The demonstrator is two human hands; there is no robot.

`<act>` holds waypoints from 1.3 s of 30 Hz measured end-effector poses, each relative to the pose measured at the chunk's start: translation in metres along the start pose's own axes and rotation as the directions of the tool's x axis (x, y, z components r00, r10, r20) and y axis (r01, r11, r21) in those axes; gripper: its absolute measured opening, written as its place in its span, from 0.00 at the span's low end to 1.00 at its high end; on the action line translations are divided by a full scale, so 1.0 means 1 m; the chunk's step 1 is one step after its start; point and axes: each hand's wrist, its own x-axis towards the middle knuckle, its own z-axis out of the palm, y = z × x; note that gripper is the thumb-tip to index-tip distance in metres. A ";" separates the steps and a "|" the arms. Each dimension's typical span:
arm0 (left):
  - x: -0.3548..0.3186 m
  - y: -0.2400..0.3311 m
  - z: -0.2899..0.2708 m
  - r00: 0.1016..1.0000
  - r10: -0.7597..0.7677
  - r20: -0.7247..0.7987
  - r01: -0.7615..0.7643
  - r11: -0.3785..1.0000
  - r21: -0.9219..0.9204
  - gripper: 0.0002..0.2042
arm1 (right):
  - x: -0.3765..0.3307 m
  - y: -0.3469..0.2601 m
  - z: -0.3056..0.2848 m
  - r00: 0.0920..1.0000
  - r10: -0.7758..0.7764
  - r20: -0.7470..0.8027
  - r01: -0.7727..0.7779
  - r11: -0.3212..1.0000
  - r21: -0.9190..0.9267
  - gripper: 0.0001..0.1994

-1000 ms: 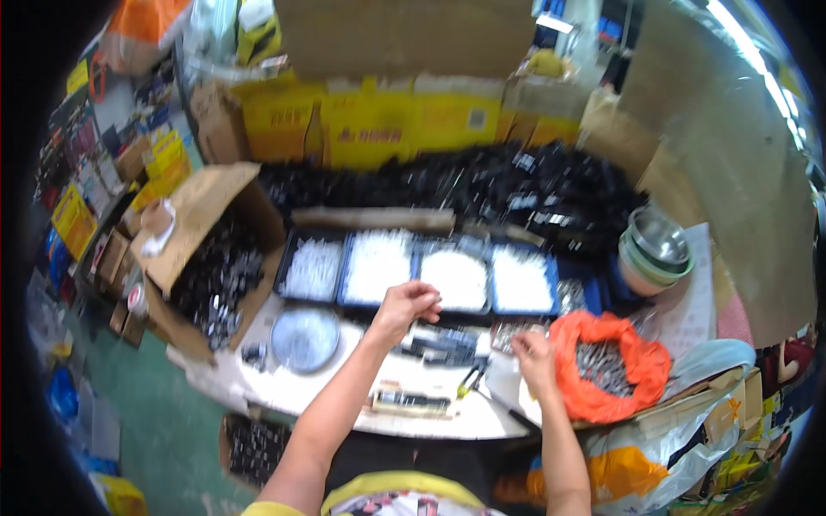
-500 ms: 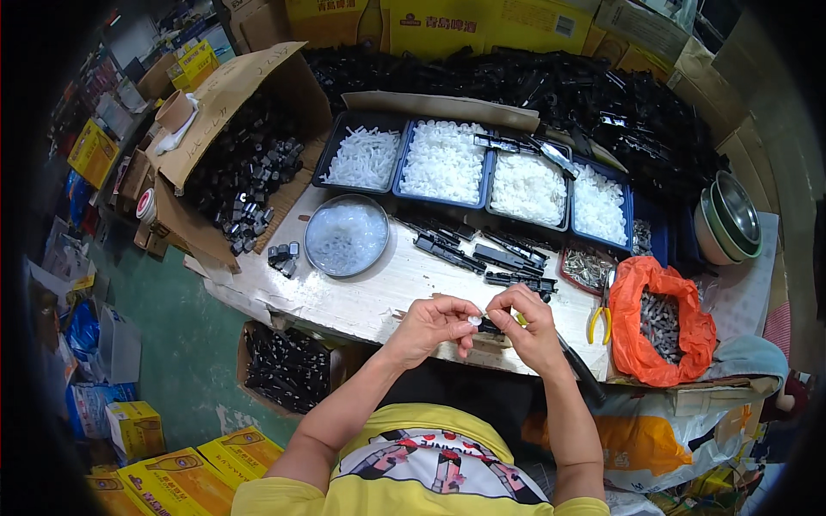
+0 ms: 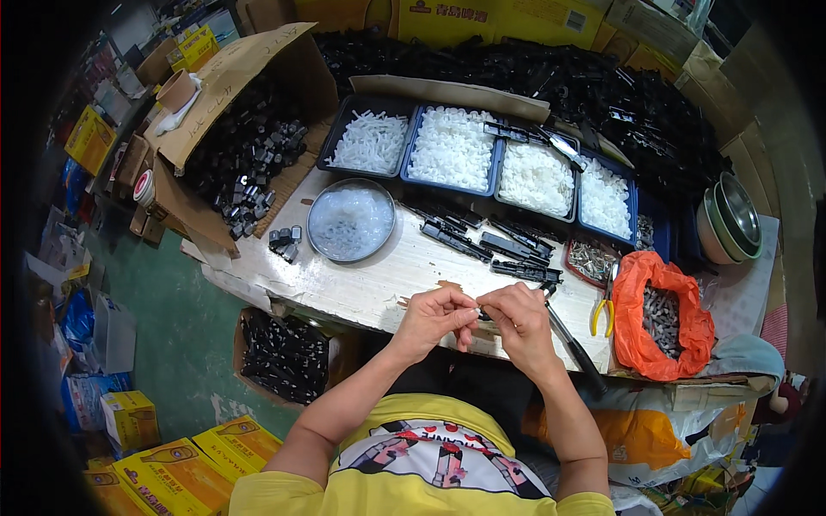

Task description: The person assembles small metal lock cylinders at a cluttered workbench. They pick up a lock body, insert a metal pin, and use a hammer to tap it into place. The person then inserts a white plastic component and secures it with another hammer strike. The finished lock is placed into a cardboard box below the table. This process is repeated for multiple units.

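Note:
My left hand (image 3: 430,318) and my right hand (image 3: 518,320) meet fingertip to fingertip over the near edge of the white worktable (image 3: 379,279). Together they pinch a small white plastic part (image 3: 476,311), with something dark just behind it. Beyond the hands lie several long black plastic pieces (image 3: 495,245). A round metal dish (image 3: 351,220) of clear bits sits to the left. Four dark trays of white parts (image 3: 452,148) line the table's far side.
An orange bag (image 3: 658,316) of metal pieces and yellow-handled pliers (image 3: 602,308) lie at the right. An open cardboard box (image 3: 245,150) of black parts stands at the left, another box (image 3: 284,354) under the table. Stacked metal bowls (image 3: 731,219) sit far right.
A second ago my left hand reached toward the trays and my right hand was near the orange bag. Both have come back to the near edge and joined on the small part.

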 end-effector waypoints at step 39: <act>0.019 0.004 -0.007 0.943 0.179 0.281 -0.289 0.018 0.957 0.10 | -0.020 0.040 0.010 0.989 -0.006 0.145 0.031 0.985 -0.170 0.12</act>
